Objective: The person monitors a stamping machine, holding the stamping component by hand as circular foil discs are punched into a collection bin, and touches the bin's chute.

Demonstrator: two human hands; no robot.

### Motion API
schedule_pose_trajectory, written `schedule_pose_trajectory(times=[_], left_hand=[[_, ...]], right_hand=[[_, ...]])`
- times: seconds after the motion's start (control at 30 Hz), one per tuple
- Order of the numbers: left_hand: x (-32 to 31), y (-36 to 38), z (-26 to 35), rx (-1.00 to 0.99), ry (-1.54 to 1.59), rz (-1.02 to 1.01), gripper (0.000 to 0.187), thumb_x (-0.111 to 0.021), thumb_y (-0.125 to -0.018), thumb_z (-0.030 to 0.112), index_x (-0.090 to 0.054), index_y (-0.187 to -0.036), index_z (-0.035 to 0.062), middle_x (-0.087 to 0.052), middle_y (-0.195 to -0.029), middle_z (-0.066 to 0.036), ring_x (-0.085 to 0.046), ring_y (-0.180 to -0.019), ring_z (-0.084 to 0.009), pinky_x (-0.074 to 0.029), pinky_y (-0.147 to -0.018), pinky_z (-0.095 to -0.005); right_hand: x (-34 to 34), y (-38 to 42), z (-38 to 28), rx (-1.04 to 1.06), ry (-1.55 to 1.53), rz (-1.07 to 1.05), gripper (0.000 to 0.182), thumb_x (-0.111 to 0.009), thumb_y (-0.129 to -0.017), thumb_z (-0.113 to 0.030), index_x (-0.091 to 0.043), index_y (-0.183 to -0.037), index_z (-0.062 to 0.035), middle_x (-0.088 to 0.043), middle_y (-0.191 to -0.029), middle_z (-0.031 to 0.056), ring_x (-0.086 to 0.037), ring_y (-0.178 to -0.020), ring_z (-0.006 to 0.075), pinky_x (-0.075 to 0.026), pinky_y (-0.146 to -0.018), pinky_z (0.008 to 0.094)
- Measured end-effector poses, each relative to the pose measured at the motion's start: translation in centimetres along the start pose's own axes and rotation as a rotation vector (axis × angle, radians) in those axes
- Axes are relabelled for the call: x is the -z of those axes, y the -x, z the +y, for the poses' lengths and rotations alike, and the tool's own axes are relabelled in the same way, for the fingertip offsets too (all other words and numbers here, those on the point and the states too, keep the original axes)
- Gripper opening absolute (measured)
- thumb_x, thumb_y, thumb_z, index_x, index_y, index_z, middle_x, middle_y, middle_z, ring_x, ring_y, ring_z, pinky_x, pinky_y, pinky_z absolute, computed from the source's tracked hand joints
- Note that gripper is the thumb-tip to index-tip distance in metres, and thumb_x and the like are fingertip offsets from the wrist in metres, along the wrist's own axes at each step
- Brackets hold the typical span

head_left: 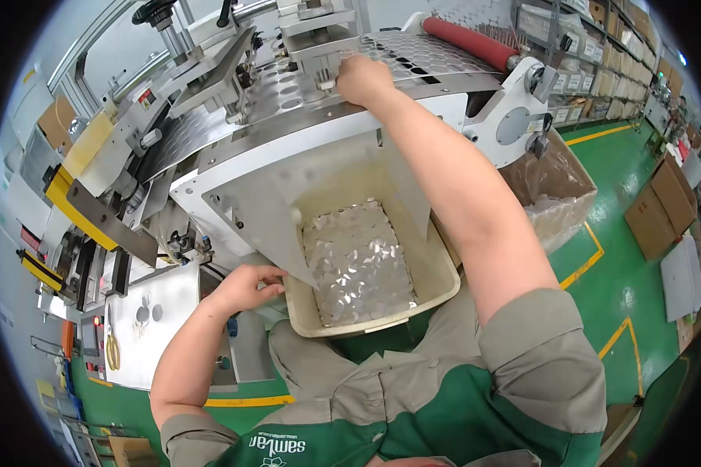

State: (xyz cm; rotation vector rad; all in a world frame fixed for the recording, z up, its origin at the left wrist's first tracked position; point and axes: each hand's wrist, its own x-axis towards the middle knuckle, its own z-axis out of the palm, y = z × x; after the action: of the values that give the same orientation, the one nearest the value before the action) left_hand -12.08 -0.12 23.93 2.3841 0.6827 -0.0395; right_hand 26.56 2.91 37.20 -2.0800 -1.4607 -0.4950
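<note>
My right hand (362,79) reaches up onto the machine bed, beside the metal press block (319,58). Its fingers are curled closed, and whatever they hold is hidden. Beyond it runs a sheet (444,62) with rows of round cut-outs, leading to a red roller (469,41). My left hand (249,288) is low on the left, fingers apart, its tips beside the lower edge of a pale plate (269,226) and the bin's rim. Below the machine front, a cream plastic bin (350,330) between my knees holds many shiny round discs (358,268).
A plastic-lined carton (576,175) stands right of the machine. On the left, scissors (113,348) and a few loose discs (142,314) lie on a white surface (163,350). Shelves (600,58) and an open carton (662,206) are farther right, on the green floor (600,284).
</note>
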Motion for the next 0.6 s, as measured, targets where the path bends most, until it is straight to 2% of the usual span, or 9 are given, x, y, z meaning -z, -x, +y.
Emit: schedule_pose_trajectory(times=[0.1,0.17,0.23,0.33,0.4,0.5,0.6], left_hand=[[0.1,0.1,0.0,0.006,-0.023,-0.001,0.036,-0.069,-0.086,0.013,-0.063,-0.121,0.0071,-0.072,-0.087,-0.009,-0.066,-0.073,-0.0127,-0.052,-0.073,-0.0295],[0.1,0.1,-0.1,0.016,-0.028,-0.01,0.037,-0.069,-0.086,0.014,-0.063,-0.121,0.0078,-0.072,-0.087,-0.009,-0.066,-0.073,-0.0129,-0.052,-0.072,-0.0301],[0.2,0.0,0.0,0.002,-0.039,-0.013,0.037,-0.069,-0.086,0.015,-0.063,-0.121,0.0083,-0.073,-0.087,-0.008,-0.067,-0.073,-0.0138,-0.052,-0.072,-0.0307],[0.0,0.1,0.0,0.004,-0.034,0.001,0.036,-0.069,-0.086,0.016,-0.063,-0.121,0.0083,-0.073,-0.087,-0.008,-0.067,-0.073,-0.0145,-0.052,-0.072,-0.0308],[0.0,0.1,-0.3,0.001,-0.01,-0.002,0.036,-0.069,-0.086,0.017,-0.063,-0.12,0.0083,-0.073,-0.088,-0.008,-0.067,-0.076,-0.0151,-0.052,-0.074,-0.031],[0.2,0.0,0.0,-0.001,-0.081,-0.01,0.036,-0.068,-0.086,0.015,-0.063,-0.121,0.0073,-0.073,-0.09,-0.008,-0.067,-0.077,-0.0155,-0.052,-0.075,-0.0309],[0.1,0.1,-0.2,0.034,-0.006,-0.017,0.036,-0.068,-0.086,0.016,-0.063,-0.121,0.0076,-0.073,-0.09,-0.008,-0.067,-0.077,-0.0153,-0.051,-0.074,-0.0308]], right_hand=[[-0.1,-0.3,-0.1,-0.051,-0.149,0.154,0.025,-0.051,-0.08,-0.013,-0.071,-0.093,-0.0072,-0.069,-0.103,0.0168,-0.065,-0.099,0.0314,-0.041,-0.094,0.0466],[-0.4,-0.3,0.3,-0.026,-0.155,0.242,0.026,-0.051,-0.085,-0.023,-0.067,-0.099,-0.0071,-0.07,-0.091,0.0178,-0.066,-0.089,0.0354,-0.046,-0.085,0.0459],[-0.9,-0.3,0.9,0.058,-0.025,0.059,0.025,-0.051,-0.085,-0.023,-0.066,-0.097,-0.0067,-0.07,-0.092,0.0183,-0.067,-0.089,0.0343,-0.047,-0.08,0.0468],[-0.4,-0.6,0.4,-0.019,-0.064,0.185,0.025,-0.051,-0.085,-0.023,-0.065,-0.097,-0.0063,-0.07,-0.088,0.0184,-0.067,-0.086,0.0348,-0.045,-0.084,0.0464],[-0.2,-0.3,0.1,-0.034,-0.086,0.23,0.021,-0.051,-0.081,-0.014,-0.067,-0.092,-0.0066,-0.071,-0.093,0.0142,-0.067,-0.091,0.0304,-0.042,-0.085,0.0464],[-0.3,0.0,0.4,0.02,0.006,0.056,0.022,-0.051,-0.081,-0.014,-0.065,-0.097,-0.0058,-0.071,-0.094,0.0154,-0.067,-0.092,0.03,-0.044,-0.081,0.0475],[0.4,-0.2,-0.1,-0.059,-0.095,0.161,0.027,-0.051,-0.08,-0.015,-0.071,-0.096,-0.0056,-0.069,-0.103,0.0186,-0.066,-0.096,0.0322,-0.046,-0.085,0.0446]])
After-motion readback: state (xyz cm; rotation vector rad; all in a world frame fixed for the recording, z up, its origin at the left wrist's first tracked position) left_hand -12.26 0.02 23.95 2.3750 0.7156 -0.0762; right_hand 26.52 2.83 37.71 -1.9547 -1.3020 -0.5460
